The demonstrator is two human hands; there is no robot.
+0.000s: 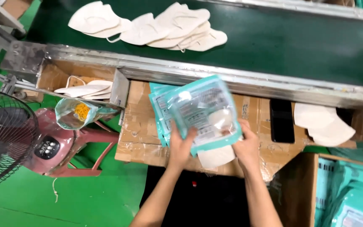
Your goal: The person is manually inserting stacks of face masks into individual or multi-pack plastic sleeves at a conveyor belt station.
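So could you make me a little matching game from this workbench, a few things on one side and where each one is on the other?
Things:
1. teal pouch
2. heap of white masks
3. fan
4. black phone

Places:
A. on the green conveyor belt
B. flat on the cardboard bench top, right of the hands
C. held in the left hand and right hand
D. far left, over the green floor

Pairs: 1-C, 2-A, 3-D, 4-B

teal-edged clear pouch [202, 115] over cardboard bench, more teal pouches [349, 197] stacked lower right (print blurred).
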